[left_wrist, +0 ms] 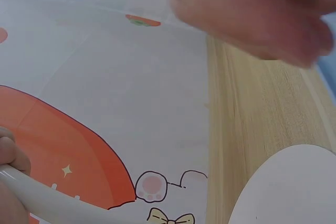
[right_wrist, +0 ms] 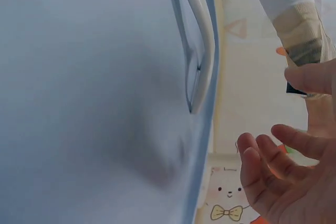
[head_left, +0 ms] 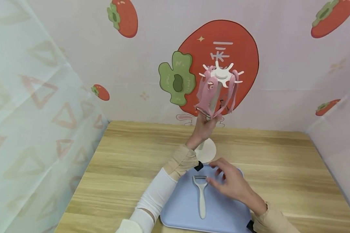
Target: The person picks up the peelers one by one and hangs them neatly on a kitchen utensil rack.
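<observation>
My left hand [head_left: 203, 130] grips the white post [left_wrist: 58, 205] of a utensil stand. At the top of the stand is a white hooked ring [head_left: 221, 75], with several pink utensils [head_left: 207, 95] hanging from it. One of these has a metal blade near its lower end, close to my left hand. A white peeler [head_left: 202, 199] with a metal blade lies on a blue tray [head_left: 224, 215]. My right hand [head_left: 233, 183] hovers over the tray beside the peeler's head, fingers loosely bent and holding nothing. In the right wrist view, the peeler [right_wrist: 206, 35] appears apart from that hand's fingers.
The stand's round white base [head_left: 209, 152] is on the wooden table [head_left: 128, 161], just behind the tray. A wall covering [head_left: 151, 106] printed with red fruit rises at the table's back edge. Pale side panels [head_left: 40, 129] flank the table.
</observation>
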`<state>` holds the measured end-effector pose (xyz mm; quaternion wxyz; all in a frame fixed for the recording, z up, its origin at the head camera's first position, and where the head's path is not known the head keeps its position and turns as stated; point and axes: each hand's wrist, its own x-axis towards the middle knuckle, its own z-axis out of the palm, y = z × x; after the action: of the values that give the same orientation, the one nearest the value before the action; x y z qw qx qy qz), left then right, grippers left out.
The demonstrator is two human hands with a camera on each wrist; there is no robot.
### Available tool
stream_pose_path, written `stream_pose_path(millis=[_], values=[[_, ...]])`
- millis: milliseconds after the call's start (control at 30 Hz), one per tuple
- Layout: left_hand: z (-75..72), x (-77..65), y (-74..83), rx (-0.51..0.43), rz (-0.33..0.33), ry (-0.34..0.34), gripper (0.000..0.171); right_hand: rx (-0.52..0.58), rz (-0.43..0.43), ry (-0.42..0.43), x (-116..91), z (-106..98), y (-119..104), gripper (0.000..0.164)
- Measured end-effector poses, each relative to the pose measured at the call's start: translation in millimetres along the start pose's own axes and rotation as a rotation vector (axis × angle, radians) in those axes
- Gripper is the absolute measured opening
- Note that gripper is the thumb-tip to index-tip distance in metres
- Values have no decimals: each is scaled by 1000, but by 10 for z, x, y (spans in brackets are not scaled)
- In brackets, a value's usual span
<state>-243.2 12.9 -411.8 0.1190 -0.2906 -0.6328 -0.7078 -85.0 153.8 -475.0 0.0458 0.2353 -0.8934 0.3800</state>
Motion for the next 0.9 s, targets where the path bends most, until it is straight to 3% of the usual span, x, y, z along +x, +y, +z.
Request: stream_pose_path(millis=[200,367,433,533,700,900], values=[[-1,21,-10,-19,19,9,31,-116,70,-169,-73,92,-74,74],[19,32,-16,-48,28,-3,48,-190,173,-289,-136,195,-121,86],[23,28,0,-35,15,2,44,-211,199,-323,-157,233,-134,89],[22,10,97,-35,4,1,39,-228,206,-343,-174,277,-153,94],[22,-24,298,-70,19,-11,47,-261,190,-341,-183,332,-187,97],[26,-39,320,-63,36,-8,47,-298,171,-328,-185,363,-226,93]])
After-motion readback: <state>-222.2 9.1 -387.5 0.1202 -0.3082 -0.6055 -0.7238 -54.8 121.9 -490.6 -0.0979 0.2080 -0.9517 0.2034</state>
